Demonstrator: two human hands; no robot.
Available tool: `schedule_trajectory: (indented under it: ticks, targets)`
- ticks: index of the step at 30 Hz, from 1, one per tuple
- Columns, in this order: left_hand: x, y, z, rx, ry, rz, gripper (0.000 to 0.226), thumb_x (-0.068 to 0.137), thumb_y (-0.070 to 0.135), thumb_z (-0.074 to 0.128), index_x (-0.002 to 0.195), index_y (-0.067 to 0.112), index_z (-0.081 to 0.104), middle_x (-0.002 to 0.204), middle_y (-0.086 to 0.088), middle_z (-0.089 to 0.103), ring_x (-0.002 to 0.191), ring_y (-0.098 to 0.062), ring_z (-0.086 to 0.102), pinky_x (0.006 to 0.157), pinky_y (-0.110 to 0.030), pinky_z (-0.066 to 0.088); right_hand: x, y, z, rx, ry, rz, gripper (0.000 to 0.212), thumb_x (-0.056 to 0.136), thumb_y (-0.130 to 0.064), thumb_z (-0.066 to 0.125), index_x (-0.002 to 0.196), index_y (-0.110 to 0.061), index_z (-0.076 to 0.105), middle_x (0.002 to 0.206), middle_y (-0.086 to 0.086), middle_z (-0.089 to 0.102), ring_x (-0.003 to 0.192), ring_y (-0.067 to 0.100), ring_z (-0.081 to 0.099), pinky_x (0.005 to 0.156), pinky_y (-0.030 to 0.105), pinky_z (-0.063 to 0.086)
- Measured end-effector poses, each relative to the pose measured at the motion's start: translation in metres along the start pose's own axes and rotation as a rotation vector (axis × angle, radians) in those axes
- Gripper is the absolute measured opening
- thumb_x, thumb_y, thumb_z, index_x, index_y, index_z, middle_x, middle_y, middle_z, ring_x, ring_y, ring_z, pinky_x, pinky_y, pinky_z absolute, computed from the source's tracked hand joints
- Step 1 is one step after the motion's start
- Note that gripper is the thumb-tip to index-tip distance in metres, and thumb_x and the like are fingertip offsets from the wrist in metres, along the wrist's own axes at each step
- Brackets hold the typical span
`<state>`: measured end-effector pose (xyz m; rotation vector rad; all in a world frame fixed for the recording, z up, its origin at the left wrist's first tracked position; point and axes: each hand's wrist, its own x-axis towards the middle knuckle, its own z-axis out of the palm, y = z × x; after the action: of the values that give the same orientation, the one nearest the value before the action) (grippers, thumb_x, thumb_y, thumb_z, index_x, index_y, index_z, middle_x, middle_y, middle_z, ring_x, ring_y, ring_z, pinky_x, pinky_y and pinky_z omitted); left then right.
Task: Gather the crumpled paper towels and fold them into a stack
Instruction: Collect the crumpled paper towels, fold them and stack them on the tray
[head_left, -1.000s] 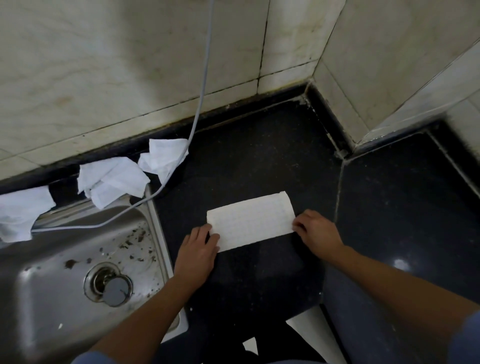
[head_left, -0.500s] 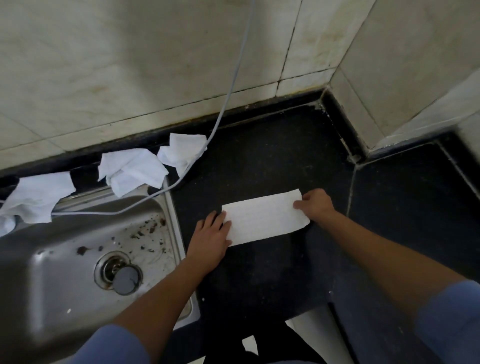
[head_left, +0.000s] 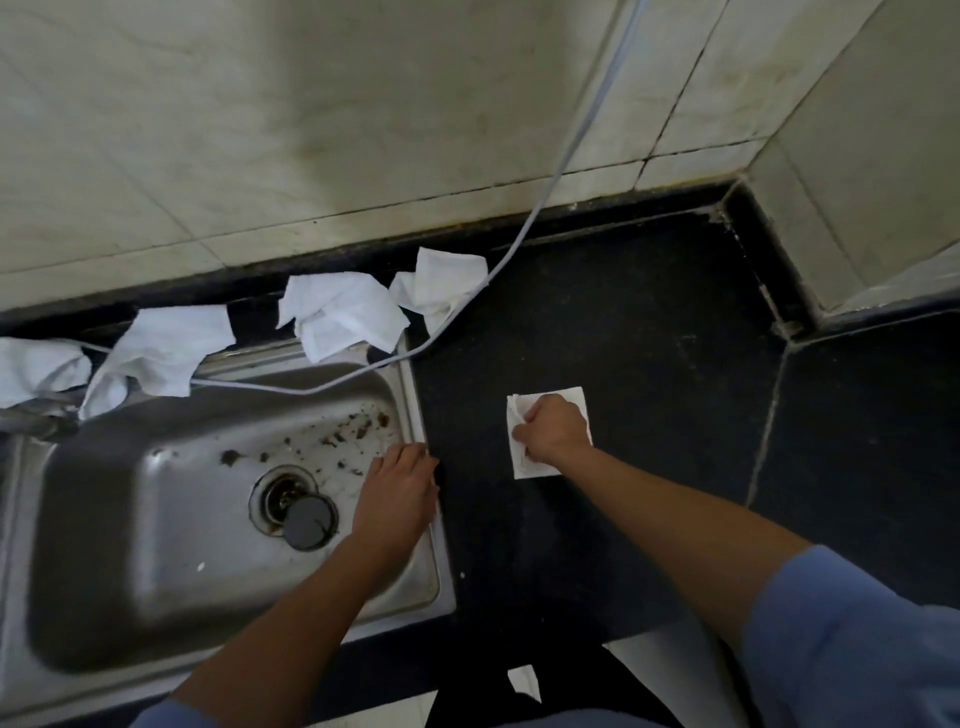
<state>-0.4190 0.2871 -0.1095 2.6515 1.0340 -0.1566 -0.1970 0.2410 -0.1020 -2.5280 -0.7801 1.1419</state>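
Four crumpled paper towels (head_left: 343, 317) along the sink (head_left: 130, 571)'s far rim, leftmost cut off. One folded towel (head_left: 530, 465) on the black counter (head_left: 649, 338), half hidden under the right hand (head_left: 553, 431) gripping it; left hand (head_left: 400, 488) rests relaxed on the sink.

The right hand (head_left: 553, 430) presses a folded paper towel (head_left: 530, 467) onto the dark table (head_left: 649, 338); the left hand (head_left: 400, 491) rests at the sink (head_left: 156, 545) rim, with crumpled towels (head_left: 340, 314) behind.
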Motion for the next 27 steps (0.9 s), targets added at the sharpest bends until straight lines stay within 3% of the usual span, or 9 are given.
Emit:
schedule_trajectory:
  ticks: [4, 7, 9, 11, 13, 16, 22, 25, 27]
  targets:
    - [0.009, 0.007, -0.002, -0.028, 0.004, 0.017, 0.031, 0.070, 0.017, 0.078, 0.099, 0.013, 0.069, 0.110, -0.009, 0.064, 0.100, -0.030, 0.061, 0.081, -0.040, 0.052, -0.004, 0.001, 0.000, -0.106, -0.017, -0.069, 0.031, 0.078, -0.041, 0.073, 0.074, -0.012, 0.063, 0.075, 0.002, 0.062, 0.084, 0.023, 0.063, 0.065, 0.027, 0.039]
    - [0.028, 0.026, -0.006, -0.068, 0.016, 0.077, 0.033, 0.076, 0.021, 0.075, 0.107, 0.012, 0.068, 0.121, -0.011, 0.060, 0.110, -0.030, 0.058, 0.087, -0.041, 0.051, -0.011, 0.014, -0.015, -0.180, 0.076, -0.190, 0.029, 0.086, -0.038, 0.066, 0.102, -0.013, 0.067, 0.099, 0.003, 0.067, 0.096, 0.021, 0.062, 0.080, 0.031, 0.047]
    - [0.043, 0.045, -0.007, -0.095, 0.022, 0.135, 0.036, 0.082, 0.022, 0.070, 0.116, 0.011, 0.065, 0.132, -0.012, 0.055, 0.120, -0.031, 0.052, 0.091, -0.043, 0.050, -0.012, 0.031, -0.022, -0.354, 0.251, -0.437, 0.022, 0.092, -0.022, 0.057, 0.109, -0.011, 0.066, 0.109, 0.007, 0.064, 0.103, 0.026, 0.060, 0.080, 0.036, 0.048]
    - [0.058, 0.065, -0.006, -0.073, -0.033, 0.210, 0.044, 0.088, 0.025, 0.062, 0.129, 0.011, 0.055, 0.146, -0.013, 0.041, 0.133, -0.032, 0.039, 0.098, -0.048, 0.044, -0.008, 0.052, -0.024, -0.537, 0.312, -0.646, 0.034, 0.090, -0.016, 0.058, 0.122, -0.006, 0.061, 0.128, 0.015, 0.058, 0.119, 0.035, 0.054, 0.084, 0.044, 0.050]
    - [0.070, 0.076, -0.002, 0.016, -0.167, 0.235, 0.057, 0.096, 0.034, 0.049, 0.146, 0.013, 0.033, 0.159, -0.010, 0.014, 0.145, -0.029, 0.014, 0.112, -0.048, 0.028, -0.003, 0.069, -0.021, -0.722, 0.142, -0.593, 0.058, 0.098, -0.033, 0.043, 0.148, -0.006, 0.029, 0.158, 0.012, 0.021, 0.146, 0.029, 0.021, 0.106, 0.049, 0.035]
    - [0.075, 0.073, 0.006, 0.128, -0.289, 0.207, 0.066, 0.099, 0.043, 0.038, 0.152, 0.015, 0.010, 0.160, -0.004, -0.012, 0.147, -0.025, -0.008, 0.119, -0.046, 0.011, 0.003, 0.097, -0.022, -0.824, 0.061, -0.498, 0.068, 0.098, -0.052, 0.007, 0.148, -0.010, -0.012, 0.157, 0.006, -0.020, 0.146, 0.017, -0.015, 0.118, 0.048, 0.010]
    - [0.075, 0.065, 0.016, 0.188, -0.281, 0.234, 0.069, 0.099, 0.048, 0.031, 0.153, 0.018, 0.001, 0.159, -0.002, -0.019, 0.146, -0.025, -0.016, 0.118, -0.049, -0.001, 0.005, 0.110, -0.031, -0.888, 0.054, -0.513, 0.074, 0.091, -0.058, -0.014, 0.148, -0.011, -0.013, 0.157, 0.006, -0.019, 0.146, 0.018, -0.016, 0.117, 0.054, -0.002]
    - [0.072, 0.067, 0.011, 0.157, -0.246, 0.215, 0.071, 0.097, 0.049, 0.036, 0.152, 0.017, 0.005, 0.160, -0.003, -0.012, 0.147, -0.025, -0.011, 0.119, -0.049, 0.001, 0.004, 0.104, -0.039, -0.901, 0.052, -0.518, 0.076, 0.093, -0.062, -0.004, 0.148, -0.010, -0.010, 0.157, 0.006, -0.017, 0.147, 0.021, -0.013, 0.117, 0.052, 0.002]
    - [0.062, 0.066, 0.007, 0.076, -0.151, 0.154, 0.070, 0.095, 0.047, 0.045, 0.151, 0.015, 0.018, 0.161, -0.005, 0.003, 0.148, -0.026, 0.001, 0.119, -0.050, 0.011, 0.007, 0.088, -0.049, -0.814, 0.116, -0.538, 0.076, 0.095, -0.060, 0.012, 0.152, -0.011, 0.010, 0.161, 0.005, 0.001, 0.149, 0.024, 0.002, 0.116, 0.049, 0.013]
